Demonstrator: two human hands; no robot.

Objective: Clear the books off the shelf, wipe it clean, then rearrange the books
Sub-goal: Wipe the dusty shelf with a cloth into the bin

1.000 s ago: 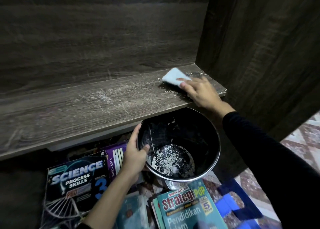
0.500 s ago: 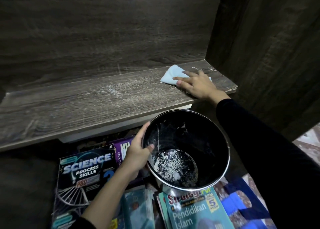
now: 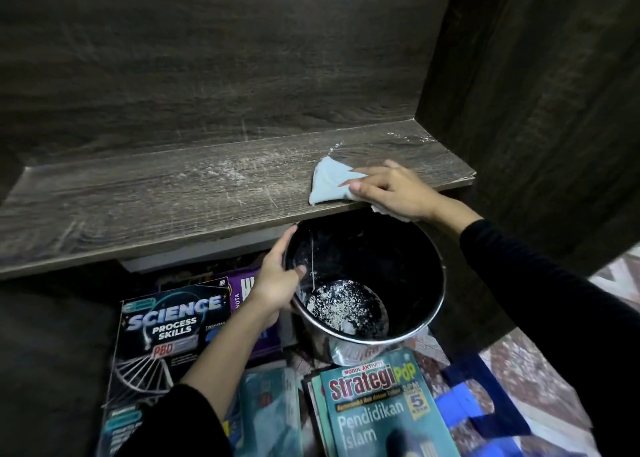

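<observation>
1. Far left of both sets of fingers: a dark wood-grain shelf (image 3: 138,207), scratched, with pale dust (image 3: 235,176) smeared across its middle.
2. Below the shelf, left of the left fingers: a black "Science Process Skills" book (image 3: 169,335) lying face up on the floor (image 3: 512,359), partly under the left forearm; behind it a purple book (image 3: 242,294), partly hidden by the hand.
3. Just under the shelf's front edge: the left hand (image 3: 277,283), gripping the rim of a black bucket (image 3: 381,248), fingers (image 3: 287,238) curled along the outer wall, thumb hooked inside.
4. Immediately right of those fingers: the bucket's open mouth, ringed by a shiny metal rim, facing up toward the camera; white crumbs (image 3: 346,304) scattered over the bottom.
5. Above the bucket, near the shelf's front edge: a light blue cloth (image 3: 327,183), folded, pinned beneath the right fingers, a scrap poking out under the palm past the shelf edge.
6. Flat on the cloth: the right hand (image 3: 391,190), fingers (image 3: 370,174) straight, slightly spread, pointing left, pressing down.
7. Below the bucket, nearer the camera than either set of fingers: a teal book (image 3: 270,408), then a green "Strategi PdP Pendidikan Islam" book (image 3: 377,411) topping a small stack on the floor.
8. Right of that stack: a blue plastic object (image 3: 464,408), kind unclear, on patterned floor.
9. Far right of the right fingers: a tall dark side panel (image 3: 536,110) meeting the shelf's end.
</observation>
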